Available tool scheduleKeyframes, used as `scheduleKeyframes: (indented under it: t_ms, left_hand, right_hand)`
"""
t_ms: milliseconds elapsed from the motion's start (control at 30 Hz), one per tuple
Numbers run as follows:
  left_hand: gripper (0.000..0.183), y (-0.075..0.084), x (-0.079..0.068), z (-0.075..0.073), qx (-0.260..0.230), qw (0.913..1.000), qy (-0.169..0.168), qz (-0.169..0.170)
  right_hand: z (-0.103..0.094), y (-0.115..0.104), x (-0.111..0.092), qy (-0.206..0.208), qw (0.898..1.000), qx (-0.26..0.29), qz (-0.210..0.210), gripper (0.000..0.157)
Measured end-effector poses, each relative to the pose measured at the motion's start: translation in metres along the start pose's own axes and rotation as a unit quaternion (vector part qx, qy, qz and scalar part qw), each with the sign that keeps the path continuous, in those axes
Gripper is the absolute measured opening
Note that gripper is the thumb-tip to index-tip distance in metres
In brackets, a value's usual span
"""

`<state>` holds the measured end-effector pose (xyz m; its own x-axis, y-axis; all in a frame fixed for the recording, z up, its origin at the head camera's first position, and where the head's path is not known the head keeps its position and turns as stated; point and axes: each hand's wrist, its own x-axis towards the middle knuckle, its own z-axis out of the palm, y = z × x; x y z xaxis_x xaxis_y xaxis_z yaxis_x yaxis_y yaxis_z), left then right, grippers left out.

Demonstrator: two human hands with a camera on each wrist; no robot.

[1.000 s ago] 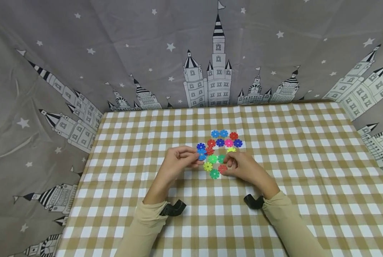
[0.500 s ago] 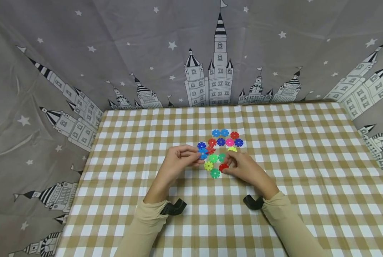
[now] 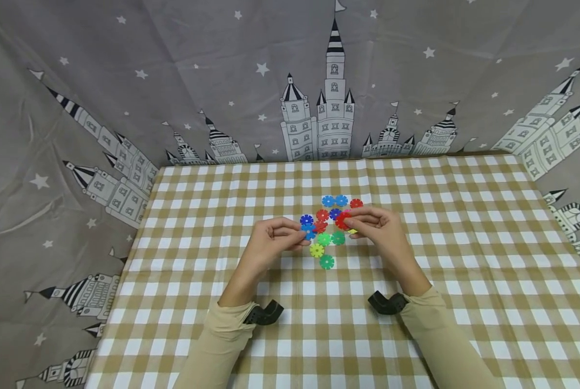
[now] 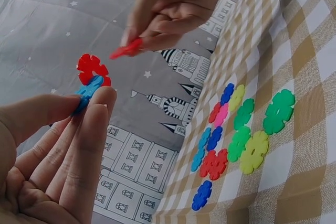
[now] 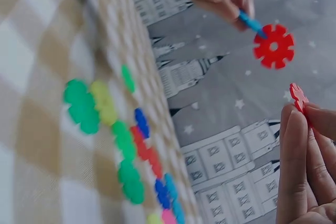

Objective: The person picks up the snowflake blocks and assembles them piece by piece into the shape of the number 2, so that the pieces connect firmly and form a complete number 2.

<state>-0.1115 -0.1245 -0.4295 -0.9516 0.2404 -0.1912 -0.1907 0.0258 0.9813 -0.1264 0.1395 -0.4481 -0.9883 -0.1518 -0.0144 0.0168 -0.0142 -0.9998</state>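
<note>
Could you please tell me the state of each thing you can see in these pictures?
Held blue disc: raised, attached to a red disc
Joined red disc: attached at the held blue disc's edge
Single red disc: raised, apart from the joined pair
Left grip: pinching the held blue disc
Right grip: pinching the single red disc
Other discs: lying flat
Tablecloth: spread out
Curtain: hanging, slightly creased

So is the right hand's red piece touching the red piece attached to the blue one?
Apart. The right wrist view shows grey backdrop between the pinched lower red piece and the upper red piece.
</note>
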Motion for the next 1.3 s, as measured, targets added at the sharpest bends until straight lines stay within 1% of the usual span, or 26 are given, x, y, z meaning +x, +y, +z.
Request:
scheduleKeyframes:
  t_ms: [67,300,433,533,767,1100,1200,1300]
  left_hand:
    - [0.023,0.000,0.000,0.000,-0.005,1.0000,0.002,-0.002]
    - [0.024,0.003,-0.003,0.001,-0.010,0.9999,0.012,-0.002]
    - [0.022,0.003,-0.003,0.001,-0.013,0.9998,0.011,0.004]
    - [0.024,0.004,-0.003,0.001,-0.011,0.9999,0.005,0.005]
    - [0.022,0.004,-0.003,0.001,-0.005,0.9999,0.007,0.008]
    - [0.025,0.002,-0.002,0.002,-0.002,0.9999,0.005,0.012]
    - [0.026,0.002,-0.003,0.003,-0.004,0.9999,0.004,0.009]
    - [0.025,0.003,-0.003,0.003,-0.007,0.9999,0.006,0.005]
  right_hand:
    - [0.003,-0.004,0.002,-0.004,1.000,0.005,-0.003,0.030]
    - [0.012,-0.011,0.006,-0.019,1.000,-0.007,-0.018,0.028]
    - [0.011,-0.011,0.004,-0.019,0.999,-0.016,-0.032,0.026]
    - [0.011,-0.013,0.003,-0.021,0.999,-0.022,-0.033,0.026]
    - [0.013,-0.016,0.003,-0.021,0.998,-0.039,-0.039,0.025]
    - [0.014,-0.016,0.002,-0.032,0.997,-0.066,-0.039,0.021]
    - [0.014,-0.015,0.001,-0.033,0.997,-0.057,-0.041,0.021]
    - [0.015,-0.015,-0.001,-0.035,0.998,-0.037,-0.039,0.022]
